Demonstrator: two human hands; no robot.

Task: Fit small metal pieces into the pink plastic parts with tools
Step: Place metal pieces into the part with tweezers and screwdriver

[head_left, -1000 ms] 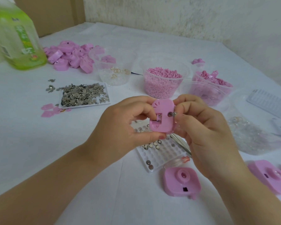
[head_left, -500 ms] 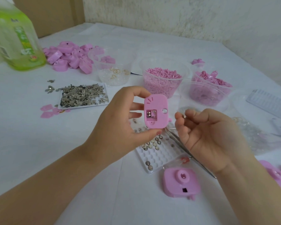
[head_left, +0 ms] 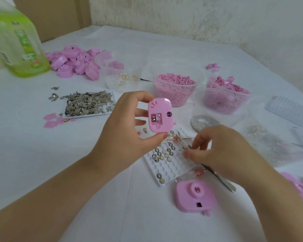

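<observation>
1. Nearest, a pink camera-shaped plastic part (head_left: 195, 198) with a round centre hole lies flat on the white surface (head_left: 42, 163). It sits just beside the near corner of a white moulded tray of round pockets (head_left: 166, 173).
2. The right hand (head_left: 222, 152) hangs low over the tray's right edge, its fingers curled down onto silver metal tweezers (head_left: 222, 180) that slant beneath it. Blur hides whether it grasps them or only touches them.
3. Small round metal pieces (head_left: 163, 154) sit in some of the tray's pockets.
4. The left hand (head_left: 128, 130) grasps a pink rounded-rectangular plastic part (head_left: 160, 117), with the thumb under its lower edge and the fingers on its top and left side. The part is held upright above the tray's far end, and its square opening, with metal inside, faces the camera.
5. Farther left lies a flat white dish of grey metal bits (head_left: 87, 103). Behind the held part stands a clear plastic tub of pink granules (head_left: 175, 88).
6. Farthest left are a heap of pink plastic shells (head_left: 77, 62) and a green bottle (head_left: 16, 46).
</observation>
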